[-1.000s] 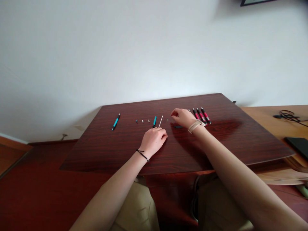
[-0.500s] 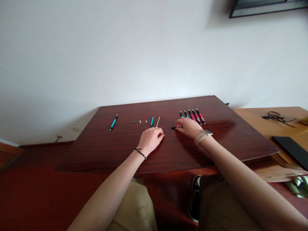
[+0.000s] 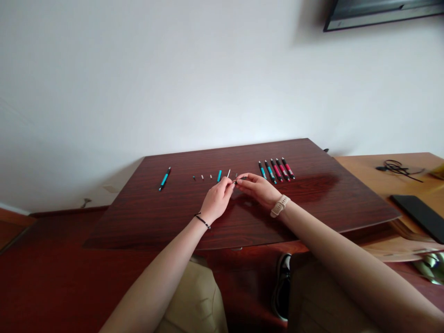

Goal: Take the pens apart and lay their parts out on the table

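We find a dark pen part point(image 3: 236, 182) between left hand point(image 3: 217, 200) and right hand point(image 3: 261, 189), pinched by the fingertips of both.

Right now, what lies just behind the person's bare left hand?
A turquoise cylindrical pen barrel and a thin white stick show beyond the left hand; the hand hides the stick's near end.

I see a dk-framed panel point(image 3: 385, 17) up on the wall point(image 3: 194, 74), R; below, cable point(image 3: 397, 168) + blk slab point(image 3: 418, 217) on lt-wood desk point(image 3: 360, 173).

Hands point(image 3: 217, 200) partly hide what seems a dark part point(image 3: 236, 182)
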Demonstrator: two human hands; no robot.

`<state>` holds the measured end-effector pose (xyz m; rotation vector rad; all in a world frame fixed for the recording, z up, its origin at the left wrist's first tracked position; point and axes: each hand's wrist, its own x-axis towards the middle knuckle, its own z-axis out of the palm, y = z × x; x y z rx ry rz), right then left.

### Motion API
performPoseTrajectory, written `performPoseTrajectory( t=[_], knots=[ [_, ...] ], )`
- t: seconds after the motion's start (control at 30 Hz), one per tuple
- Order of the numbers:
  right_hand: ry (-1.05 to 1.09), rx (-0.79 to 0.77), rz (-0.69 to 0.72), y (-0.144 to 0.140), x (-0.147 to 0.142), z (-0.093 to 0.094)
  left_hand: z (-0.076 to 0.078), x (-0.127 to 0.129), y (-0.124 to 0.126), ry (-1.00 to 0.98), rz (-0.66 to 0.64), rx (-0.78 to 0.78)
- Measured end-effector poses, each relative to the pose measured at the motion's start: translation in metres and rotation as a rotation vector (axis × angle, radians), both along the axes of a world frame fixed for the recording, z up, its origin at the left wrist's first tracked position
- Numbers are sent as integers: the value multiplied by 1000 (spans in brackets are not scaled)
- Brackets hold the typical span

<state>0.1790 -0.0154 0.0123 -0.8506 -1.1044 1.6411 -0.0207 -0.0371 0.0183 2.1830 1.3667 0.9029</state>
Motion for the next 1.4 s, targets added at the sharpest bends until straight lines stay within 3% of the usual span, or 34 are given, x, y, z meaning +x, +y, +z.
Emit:
performPoseTrajectory(
  t=[0.2, 0.37, 0.47, 0.63, 0.87, 1.0, 1.1, 1.23, 1.4],
  knots=[
    [-281, 40, 62, -2, -1, -4, 5, -5, -1, -23, -5, -32],
    [-304, -25, 163, -5, -5, -7, 7, -5, -1, -40, -21, -9],
    [-265, 81, 100, -6, -7, -5, 7, -5, 1, -88, -4, -14],
    [-220, 389, -26, -8, -10, 5, 3, -6, 5, -198, 39, -62],
    [-368, 333, 123, -10, -10, 0, -1, -9, 6, -192, 127, -95],
    [-355, 408, 62, -8, -8, -1, 0, -9, 4, -243, 64, -154],
    [-396, 451, 33, -7, -7, -2, 0, -8, 4, -214, 8, -112],
    [-438, 560, 20, -5, -6, -3, -4, -5, 6, -171, 86, -78],
    [-598, 737, -89, -6, -4, 0, -7, -2, 7, -211, 170, -179]
  ],
)
